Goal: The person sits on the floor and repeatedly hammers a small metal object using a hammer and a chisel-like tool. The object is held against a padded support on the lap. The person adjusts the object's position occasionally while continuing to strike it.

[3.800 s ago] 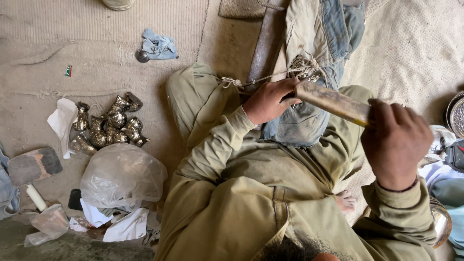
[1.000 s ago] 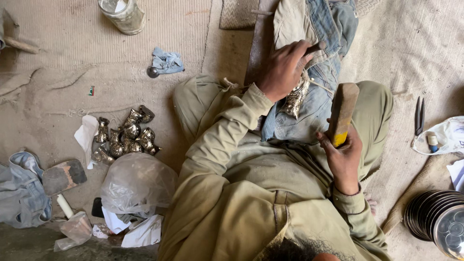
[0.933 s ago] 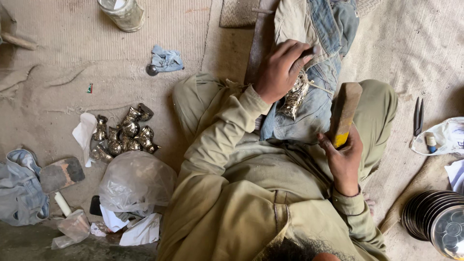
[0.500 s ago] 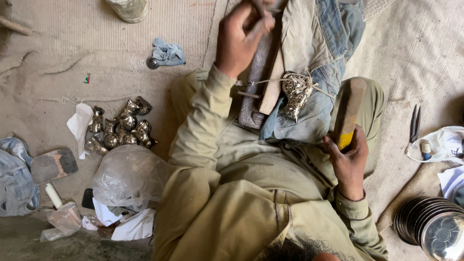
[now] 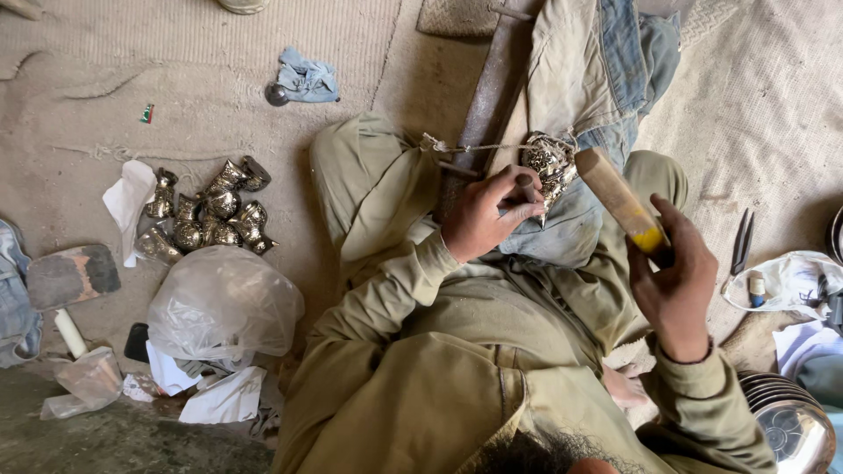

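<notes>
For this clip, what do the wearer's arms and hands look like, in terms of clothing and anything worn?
Both arms are covered by loose, long olive-khaki sleeves reaching the wrists. The left hand and right hand are bare: no gloves and no watch are visible, and any rings are too small to tell. The sleeve fabric is creased and matches the rest of the garment.

Left hand (image 5: pixel 488 211) pinches a thin tool against the ornate metal piece (image 5: pixel 549 163) – right hand (image 5: pixel 672 276) grips a wooden mallet (image 5: pixel 620 198) just beside it
</notes>
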